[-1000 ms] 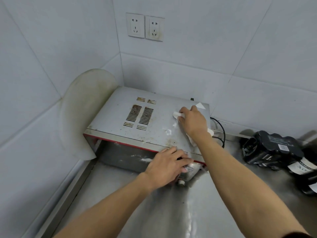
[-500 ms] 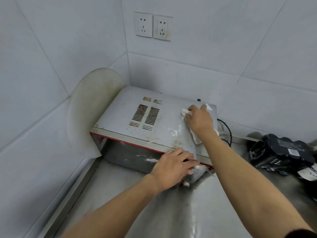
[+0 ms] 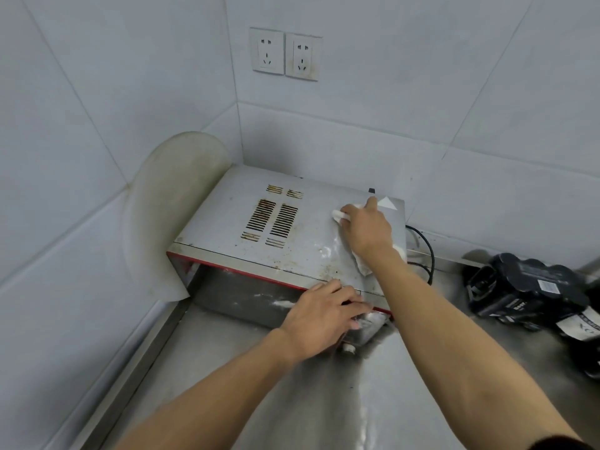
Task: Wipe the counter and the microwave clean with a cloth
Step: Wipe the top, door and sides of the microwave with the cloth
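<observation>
Right grip [image 3: 367, 228] grasps one white cloth [image 3: 363, 264] and presses it on the right rear of the top of one microwave [image 3: 227, 222]. Left grip [image 3: 321, 316], fingers extended, rests on the microwave's front upper edge. The microwave stands in the desk [image 3: 292, 401] corner. Two sockets [image 3: 285, 55] sit on the wall above.

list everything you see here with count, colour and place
counter: 1, steel grey, along the tiled walls
microwave: 1, silver with red trim, in the corner
cloth: 1, white, on the microwave top, right side
round board: 1, pale, leaning on the wall left of the microwave
sockets: 2, white, back wall
cable: 1, black, by the microwave's right side
packs: count unclear, black, counter's right end
left hand: 1, rests on the microwave's front edge
right hand: 1, holds the cloth on the top
</observation>
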Demonstrator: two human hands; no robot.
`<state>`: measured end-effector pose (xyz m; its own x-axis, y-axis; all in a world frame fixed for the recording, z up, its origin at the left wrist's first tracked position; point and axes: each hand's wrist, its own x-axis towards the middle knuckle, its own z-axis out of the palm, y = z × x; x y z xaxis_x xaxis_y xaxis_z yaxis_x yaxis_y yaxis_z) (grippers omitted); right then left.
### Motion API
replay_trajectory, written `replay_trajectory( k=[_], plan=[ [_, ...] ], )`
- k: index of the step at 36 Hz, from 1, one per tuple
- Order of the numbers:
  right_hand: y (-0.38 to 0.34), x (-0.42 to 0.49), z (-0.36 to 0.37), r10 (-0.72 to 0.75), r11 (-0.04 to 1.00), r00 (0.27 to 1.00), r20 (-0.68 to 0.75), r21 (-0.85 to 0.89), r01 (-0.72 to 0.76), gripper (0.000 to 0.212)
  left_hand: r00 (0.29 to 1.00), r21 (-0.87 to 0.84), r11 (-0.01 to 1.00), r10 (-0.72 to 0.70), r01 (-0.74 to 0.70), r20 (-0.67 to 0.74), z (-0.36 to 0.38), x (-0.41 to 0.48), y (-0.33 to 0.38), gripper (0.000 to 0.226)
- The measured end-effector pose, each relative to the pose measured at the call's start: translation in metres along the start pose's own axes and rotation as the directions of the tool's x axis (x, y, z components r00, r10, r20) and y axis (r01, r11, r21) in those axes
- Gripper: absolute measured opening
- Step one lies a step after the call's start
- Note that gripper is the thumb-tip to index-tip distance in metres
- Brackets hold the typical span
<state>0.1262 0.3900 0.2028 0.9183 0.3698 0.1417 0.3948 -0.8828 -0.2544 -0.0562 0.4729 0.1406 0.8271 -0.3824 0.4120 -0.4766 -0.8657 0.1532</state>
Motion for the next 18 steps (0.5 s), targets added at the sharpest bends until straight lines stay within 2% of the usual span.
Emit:
replay_trajectory(
  k=[6,10,13,15,18],
  plan=[
    [0.017,-0.037,-0.006,-0.069,0.997,0.989,0.129,0.043,0.064,0.032,1.0,-0.012,1.0,-0.001,0.001,-0.02,0.004,0.0,-0.001,0.044],
    [0.025,-0.058,-0.001,-0.062,0.995,0.997,0.045,0.08,0.058,0.033,1.0,-0.026,1.0,0.004,-0.005,-0.012,0.007,0.0,-0.005,0.042],
    [0.014,-0.041,0.001,0.004,0.998,1.0,-0.017,0.055,-0.003,0.035,1.0,-0.044,0.999,-0.013,0.013,-0.009,0.004,0.0,-0.004,0.045],
    [0.005,-0.031,-0.001,0.037,0.997,0.999,-0.025,0.062,-0.036,0.035,1.0,-0.045,0.999,-0.02,0.019,-0.013,0.002,0.0,-0.002,0.045],
    [0.004,-0.028,-0.003,0.003,0.997,1.0,0.0,0.071,-0.003,0.035,0.999,-0.043,0.999,-0.025,0.024,-0.021,0.0,0.0,0.001,0.044]
  ],
)
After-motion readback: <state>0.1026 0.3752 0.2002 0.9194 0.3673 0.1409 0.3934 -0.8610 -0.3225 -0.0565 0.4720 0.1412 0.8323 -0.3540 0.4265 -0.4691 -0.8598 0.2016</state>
